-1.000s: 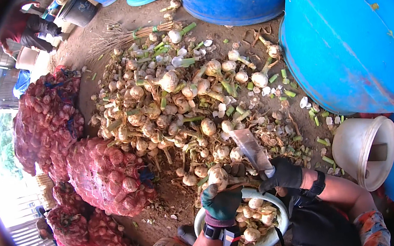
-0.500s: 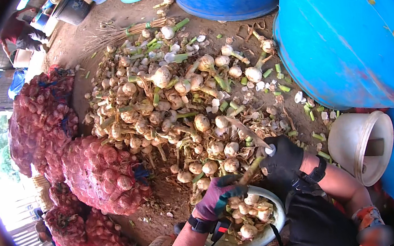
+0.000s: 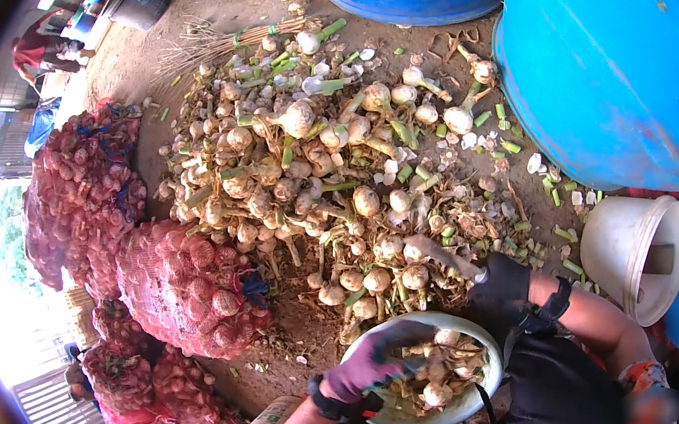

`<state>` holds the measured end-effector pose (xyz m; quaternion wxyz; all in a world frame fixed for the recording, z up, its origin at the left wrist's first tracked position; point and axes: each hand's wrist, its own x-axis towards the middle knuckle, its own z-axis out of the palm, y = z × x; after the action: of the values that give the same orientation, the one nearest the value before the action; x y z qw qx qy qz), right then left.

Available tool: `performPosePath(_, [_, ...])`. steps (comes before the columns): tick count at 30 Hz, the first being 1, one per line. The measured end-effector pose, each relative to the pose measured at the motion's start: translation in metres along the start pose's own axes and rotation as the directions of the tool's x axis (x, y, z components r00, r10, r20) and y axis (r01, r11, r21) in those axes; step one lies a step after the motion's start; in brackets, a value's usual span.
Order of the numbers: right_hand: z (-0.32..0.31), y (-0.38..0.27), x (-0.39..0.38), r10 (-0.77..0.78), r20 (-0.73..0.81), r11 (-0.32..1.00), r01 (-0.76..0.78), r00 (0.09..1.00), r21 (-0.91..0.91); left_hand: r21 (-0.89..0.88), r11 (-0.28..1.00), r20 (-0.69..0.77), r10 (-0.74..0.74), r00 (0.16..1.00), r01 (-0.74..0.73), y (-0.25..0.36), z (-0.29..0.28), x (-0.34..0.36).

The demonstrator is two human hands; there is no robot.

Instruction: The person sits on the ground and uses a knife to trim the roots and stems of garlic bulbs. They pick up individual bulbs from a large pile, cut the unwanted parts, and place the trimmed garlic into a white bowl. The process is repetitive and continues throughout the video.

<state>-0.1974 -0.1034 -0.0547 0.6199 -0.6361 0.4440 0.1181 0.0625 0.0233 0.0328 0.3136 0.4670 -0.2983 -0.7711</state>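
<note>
My left hand (image 3: 377, 360), in a purple and dark glove, is over the pale round basin (image 3: 490, 344). Its fingers look stretched out and apart, though motion blurs them, and I see nothing held in them. Trimmed garlic bulbs (image 3: 437, 393) lie in the basin, partly under that hand. My right hand (image 3: 500, 284), black-gloved, is closed around the handle of a knife (image 3: 443, 257). The blade points up and left over a large heap of garlic bulbs (image 3: 295, 118), many with stalks still on.
Red mesh sacks of bulbs (image 3: 189, 288) stand at the left. Blue tubs (image 3: 606, 56) line the far right, with a white bucket (image 3: 612, 252) lying tipped at the right. A twig broom (image 3: 252, 34) lies beyond the heap. Another person (image 3: 45, 51) bends at the far left.
My left hand has let go of the garlic stalk and moved down over the basin. The knife has moved slightly away from where that stalk was. The whole view has shifted a little.
</note>
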Motion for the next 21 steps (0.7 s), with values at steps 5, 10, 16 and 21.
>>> performPosePath(5, [-0.014, -0.005, -0.001, 0.013, -0.025, 0.996, -0.01, 1.0, 0.088, 0.824, 0.448, -0.533, 0.408, 0.741, 0.346, -0.043, -0.089, -0.008])
performPosePath(10, [-0.004, -0.007, 0.003, 0.053, -0.038, 0.979, -0.044, 0.998, 0.199, 0.895, -0.25, -0.296, 0.287, 0.911, 0.369, -0.102, -0.137, 0.002])
performPosePath(16, [-0.008, -0.003, 0.0, 0.082, -0.022, 0.946, -0.071, 0.996, 0.318, 0.86, 0.227, -0.488, 0.104, 0.867, 0.457, -0.076, -0.129, 0.008])
performPosePath(21, [-0.01, -0.029, -0.007, 0.151, 0.054, 0.915, -0.16, 0.987, 0.369, 0.062, 0.998, -0.576, 0.043, 0.816, -0.009, -0.053, -0.122, -0.007])
